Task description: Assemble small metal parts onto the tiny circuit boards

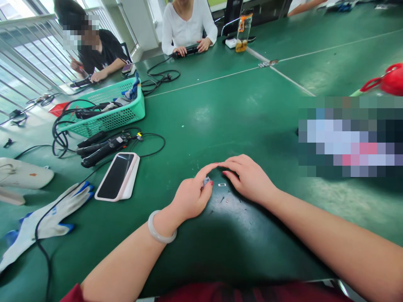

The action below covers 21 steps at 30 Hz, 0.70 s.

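My left hand (pixel 192 193), with a pale bangle on its wrist, is curled on the green table (pixel 201 138). Between its thumb and fingers shows a small bluish-grey crumpled thing (pixel 206 181), mostly hidden. My right hand (pixel 250 178) lies on the table with its fingers stretched and the thumb apart, holding nothing that I can see. The two index fingertips meet or nearly meet. Between the hands lies a tiny white-edged rectangular piece (pixel 222 185), with small dark scraps (pixel 223 199) nearer to me.
Left of my hands lie a phone (pixel 118 176), a white-and-blue glove (pixel 50 216) and black corded tools (pixel 107 149). Behind them stands a green basket (pixel 118 119) of cords and tools. Two people sit across the table, near a bottle (pixel 244 31). A red object (pixel 392 79) is at right.
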Each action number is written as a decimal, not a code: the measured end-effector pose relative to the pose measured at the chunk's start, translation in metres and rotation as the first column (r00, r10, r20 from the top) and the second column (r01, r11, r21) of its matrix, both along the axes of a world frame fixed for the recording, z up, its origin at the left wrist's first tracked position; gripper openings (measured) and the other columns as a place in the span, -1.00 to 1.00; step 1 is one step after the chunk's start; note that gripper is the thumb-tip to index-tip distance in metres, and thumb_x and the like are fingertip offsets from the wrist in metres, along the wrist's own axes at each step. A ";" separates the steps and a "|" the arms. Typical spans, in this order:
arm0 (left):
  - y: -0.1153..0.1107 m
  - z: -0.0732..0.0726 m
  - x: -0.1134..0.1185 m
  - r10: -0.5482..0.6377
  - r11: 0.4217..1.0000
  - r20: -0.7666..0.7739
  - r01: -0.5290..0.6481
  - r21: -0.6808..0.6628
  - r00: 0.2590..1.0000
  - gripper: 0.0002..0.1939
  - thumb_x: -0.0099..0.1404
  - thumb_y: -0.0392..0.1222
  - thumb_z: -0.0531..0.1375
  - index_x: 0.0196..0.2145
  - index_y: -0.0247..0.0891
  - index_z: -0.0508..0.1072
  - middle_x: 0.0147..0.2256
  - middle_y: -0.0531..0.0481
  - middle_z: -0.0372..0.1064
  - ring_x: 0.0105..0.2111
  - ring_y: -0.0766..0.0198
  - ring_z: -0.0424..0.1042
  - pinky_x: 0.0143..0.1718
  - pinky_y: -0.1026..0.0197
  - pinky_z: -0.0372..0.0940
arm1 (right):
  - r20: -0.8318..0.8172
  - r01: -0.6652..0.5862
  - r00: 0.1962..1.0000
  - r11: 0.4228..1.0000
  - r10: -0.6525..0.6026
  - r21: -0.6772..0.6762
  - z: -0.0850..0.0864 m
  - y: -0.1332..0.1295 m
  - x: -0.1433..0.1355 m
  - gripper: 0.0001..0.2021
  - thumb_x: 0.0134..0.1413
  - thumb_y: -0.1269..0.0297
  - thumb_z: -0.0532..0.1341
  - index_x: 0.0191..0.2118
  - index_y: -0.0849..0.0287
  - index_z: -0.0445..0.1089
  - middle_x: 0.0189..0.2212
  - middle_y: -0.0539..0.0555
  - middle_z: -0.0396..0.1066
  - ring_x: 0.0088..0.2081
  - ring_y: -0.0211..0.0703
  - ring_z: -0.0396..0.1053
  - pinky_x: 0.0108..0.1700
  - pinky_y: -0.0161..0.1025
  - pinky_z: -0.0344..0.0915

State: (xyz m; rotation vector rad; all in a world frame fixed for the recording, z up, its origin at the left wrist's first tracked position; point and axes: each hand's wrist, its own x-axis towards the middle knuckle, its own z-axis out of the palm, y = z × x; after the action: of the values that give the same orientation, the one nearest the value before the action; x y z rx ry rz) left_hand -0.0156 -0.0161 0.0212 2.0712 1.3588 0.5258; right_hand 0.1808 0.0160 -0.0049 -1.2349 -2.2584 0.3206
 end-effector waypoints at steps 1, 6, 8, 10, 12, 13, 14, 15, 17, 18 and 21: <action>0.001 0.000 0.000 0.020 1.000 0.023 -0.019 -0.021 1.000 -0.53 0.34 -0.20 -0.07 0.20 -0.13 0.13 -0.67 0.17 0.29 -0.65 0.35 0.27 -0.48 0.30 0.19 | 0.032 0.023 0.999 1.000 -0.023 0.009 -0.002 0.003 0.001 -0.73 0.16 0.34 0.11 -0.06 0.18 0.44 -0.16 0.13 0.45 -0.13 -0.06 0.31 0.00 -0.05 0.29; 0.006 -0.003 -0.001 0.098 0.990 0.140 -0.082 -0.113 0.985 -0.65 0.35 -0.19 -0.08 0.07 -0.15 0.23 -0.61 0.16 0.34 -0.58 0.38 0.30 -0.41 0.31 0.20 | 0.127 0.102 0.986 0.993 -0.109 0.061 -0.007 0.013 0.003 -0.76 0.15 0.27 0.14 -0.11 0.05 0.50 0.01 0.15 0.33 0.02 0.07 0.20 0.01 0.06 0.23; 0.008 -0.006 -0.002 0.114 0.989 0.160 -0.097 -0.112 0.981 -0.69 0.35 -0.20 -0.08 0.00 -0.17 0.27 -0.53 0.13 0.37 -0.55 0.39 0.30 -0.38 0.31 0.20 | 0.138 0.108 0.984 0.992 -0.117 0.072 -0.007 0.015 0.002 -0.80 0.14 0.24 0.17 -0.19 0.01 0.54 0.03 0.13 0.32 0.04 0.09 0.18 0.01 0.09 0.20; 0.009 -0.008 -0.003 0.120 0.989 0.175 -0.102 -0.108 0.977 -0.72 0.35 -0.22 -0.09 -0.04 -0.16 0.29 -0.49 0.12 0.37 -0.52 0.39 0.29 -0.36 0.30 0.19 | 0.133 0.103 0.985 0.992 -0.113 0.076 -0.007 0.015 0.002 -0.83 0.10 0.22 0.21 -0.25 0.01 0.55 0.02 0.11 0.33 0.04 0.09 0.18 0.02 0.10 0.18; 0.010 -0.010 -0.003 0.120 0.989 0.191 -0.101 -0.110 0.974 -0.72 0.36 -0.23 -0.11 -0.05 -0.16 0.28 -0.47 0.11 0.35 -0.51 0.39 0.28 -0.35 0.30 0.19 | 0.111 0.108 0.987 0.992 -0.114 0.063 -0.008 0.016 0.002 -0.87 0.07 0.24 0.24 -0.29 0.03 0.55 0.00 0.10 0.35 0.03 0.07 0.19 0.02 0.09 0.18; 0.010 -0.010 -0.003 0.119 0.989 0.200 -0.097 -0.114 0.973 -0.72 0.36 -0.24 -0.12 -0.04 -0.16 0.27 -0.47 0.11 0.34 -0.50 0.39 0.27 -0.35 0.29 0.18 | 0.095 0.113 0.989 0.992 -0.117 0.046 -0.008 0.016 0.002 -0.89 0.06 0.25 0.25 -0.33 0.05 0.55 -0.01 0.10 0.36 0.03 0.07 0.20 0.01 0.09 0.19; 0.010 -0.011 -0.003 0.114 0.989 0.207 -0.091 -0.119 0.972 -0.72 0.37 -0.24 -0.13 -0.04 -0.16 0.26 -0.46 0.10 0.33 -0.50 0.39 0.26 -0.35 0.29 0.18 | 0.077 0.119 0.990 0.993 -0.121 0.025 -0.009 0.016 0.003 -0.91 0.04 0.26 0.26 -0.37 0.06 0.54 -0.02 0.10 0.36 0.02 0.07 0.21 0.00 0.09 0.20; 0.010 -0.011 -0.003 0.108 0.989 0.213 -0.083 -0.122 0.971 -0.71 0.37 -0.24 -0.14 -0.04 -0.17 0.26 -0.46 0.10 0.32 -0.50 0.38 0.25 -0.36 0.29 0.18 | 0.060 0.124 0.990 0.992 -0.124 0.006 -0.009 0.017 0.004 -0.92 0.02 0.27 0.27 -0.41 0.07 0.53 -0.03 0.09 0.37 0.02 0.07 0.22 -0.01 0.09 0.21; 0.010 -0.012 -0.004 0.094 0.990 0.221 -0.069 -0.122 0.971 -0.71 0.37 -0.23 -0.15 -0.04 -0.17 0.24 -0.46 0.09 0.28 -0.50 0.38 0.23 -0.37 0.28 0.17 | 0.031 0.130 0.991 0.991 -0.129 -0.021 -0.009 0.017 0.005 -0.93 0.00 0.30 0.28 -0.46 0.09 0.49 -0.06 0.09 0.38 0.00 0.06 0.24 -0.02 0.09 0.22; 0.010 -0.013 -0.004 0.086 0.991 0.224 -0.060 -0.118 0.971 -0.71 0.38 -0.23 -0.16 -0.03 -0.17 0.24 -0.45 0.09 0.26 -0.50 0.38 0.22 -0.37 0.28 0.17 | 0.023 0.130 0.991 0.991 -0.130 -0.025 -0.010 0.017 0.006 -0.95 -0.01 0.31 0.29 -0.44 0.09 0.49 -0.06 0.10 0.38 -0.01 0.06 0.25 -0.02 0.09 0.23; 0.010 -0.013 -0.004 0.052 0.995 0.222 -0.031 -0.099 0.974 -0.69 0.39 -0.22 -0.19 0.00 -0.17 0.22 -0.43 0.07 0.24 -0.49 0.38 0.21 -0.36 0.27 0.17 | 0.034 0.125 0.992 0.992 -0.124 -0.012 -0.009 0.016 0.006 -0.90 0.02 0.30 0.27 -0.29 0.08 0.49 -0.03 0.12 0.36 0.01 0.07 0.23 -0.01 0.10 0.22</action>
State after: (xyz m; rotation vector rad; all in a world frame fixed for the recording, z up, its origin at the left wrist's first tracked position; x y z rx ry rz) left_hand -0.0193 -0.0064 0.0079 1.8492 1.2710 0.6784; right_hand 0.1863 0.0319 -0.0143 -1.3910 -2.1982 0.2713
